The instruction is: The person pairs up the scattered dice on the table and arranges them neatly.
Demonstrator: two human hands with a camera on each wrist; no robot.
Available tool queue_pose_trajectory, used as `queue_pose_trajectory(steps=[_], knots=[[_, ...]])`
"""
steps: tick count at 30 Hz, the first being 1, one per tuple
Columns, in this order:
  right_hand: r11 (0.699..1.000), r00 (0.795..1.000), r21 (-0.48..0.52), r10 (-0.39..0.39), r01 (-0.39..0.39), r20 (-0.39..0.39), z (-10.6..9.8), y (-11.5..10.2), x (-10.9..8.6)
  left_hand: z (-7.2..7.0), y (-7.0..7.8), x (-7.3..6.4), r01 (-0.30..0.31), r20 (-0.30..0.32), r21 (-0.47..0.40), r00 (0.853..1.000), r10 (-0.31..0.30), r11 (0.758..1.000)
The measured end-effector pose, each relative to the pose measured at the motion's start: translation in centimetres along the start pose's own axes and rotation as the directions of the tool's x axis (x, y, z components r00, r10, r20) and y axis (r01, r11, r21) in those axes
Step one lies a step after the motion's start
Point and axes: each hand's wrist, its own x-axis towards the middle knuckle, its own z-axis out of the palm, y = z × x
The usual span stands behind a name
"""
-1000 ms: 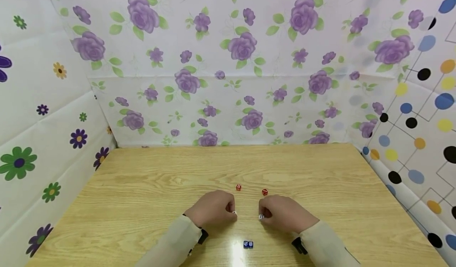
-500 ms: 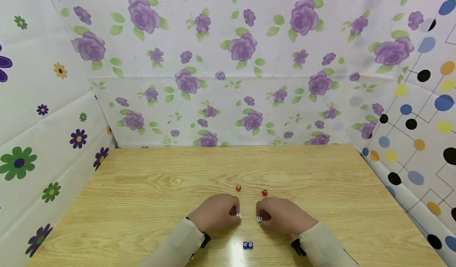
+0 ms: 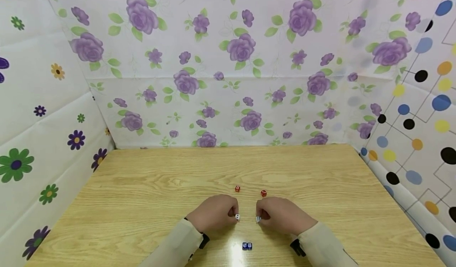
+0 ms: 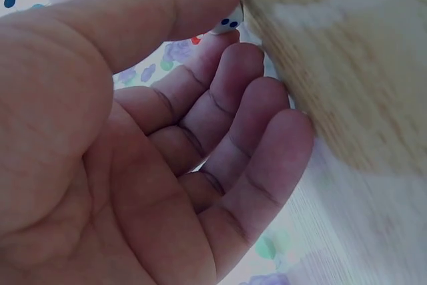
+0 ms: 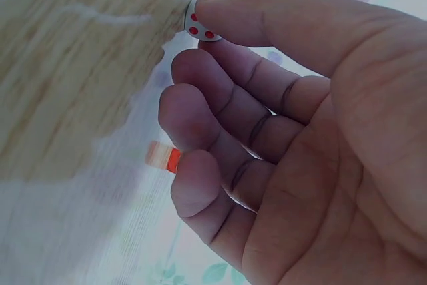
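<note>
My left hand (image 3: 216,212) pinches a white die (image 3: 237,217) between thumb and forefinger, low over the wooden table. In the left wrist view, blue pips show on that die (image 4: 231,22) beside the thumb tip. Facing it, my right hand (image 3: 282,214) pinches a second white die (image 3: 258,219); the right wrist view shows red pips on this die (image 5: 201,27). A short gap separates the two dice. Beyond the hands lie two red dice, one at left (image 3: 237,188) and one at right (image 3: 263,193). Closer to me, two blue dice (image 3: 247,246) sit side by side, touching.
The wooden table (image 3: 160,172) reaches back to a cloth wall (image 3: 221,101) with purple roses. A flower-patterned cloth (image 3: 60,132) stands at the left, and a dotted cloth (image 3: 424,112) closes off the right side.
Both hands have come slightly closer together, each with its white die, narrowing the gap. The red and blue dice have stayed in place on the table.
</note>
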Motion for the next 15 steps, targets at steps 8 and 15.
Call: queue_pose_trajectory(steps=[8,15], knots=[[1.000,1.000,-0.004,0.008,-0.008,0.009,0.13,-0.10,0.11,-0.07,0.29,-0.18,0.000,-0.007,-0.007,1.000,0.000,1.000],[1.000,1.000,0.004,0.011,-0.011,0.018,0.11,-0.07,-0.01,0.19,0.44,-0.03,0.002,0.003,-0.026,1.000,-0.002,1.000]])
